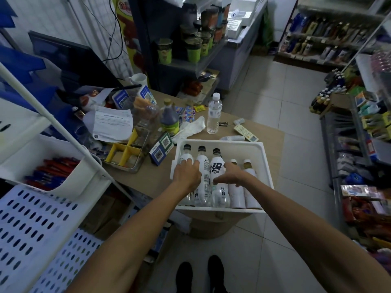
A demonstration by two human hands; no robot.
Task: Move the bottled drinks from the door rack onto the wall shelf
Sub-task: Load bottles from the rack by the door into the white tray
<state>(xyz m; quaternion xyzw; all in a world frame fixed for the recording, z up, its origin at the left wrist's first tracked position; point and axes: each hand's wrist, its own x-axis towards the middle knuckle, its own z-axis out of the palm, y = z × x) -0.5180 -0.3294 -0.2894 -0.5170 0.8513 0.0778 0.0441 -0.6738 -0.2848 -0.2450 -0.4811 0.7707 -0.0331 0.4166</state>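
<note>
A white door rack lies on the wooden counter and holds several bottled drinks on their sides. Three black-capped white bottles fill its left part, one with large printed characters. Two white bottles with gold caps lie at its right. My left hand curls over the two leftmost bottles. My right hand reaches across the printed bottle and the gold-capped ones, fingers spread and bent down onto them. A white perforated shelf unit stands at my left.
The counter carries a clear water bottle, a dark sauce bottle, QR code stands, papers, a yellow divider tray and a remote. Store shelves line the right aisle. A white bin of pens sits on the left shelf.
</note>
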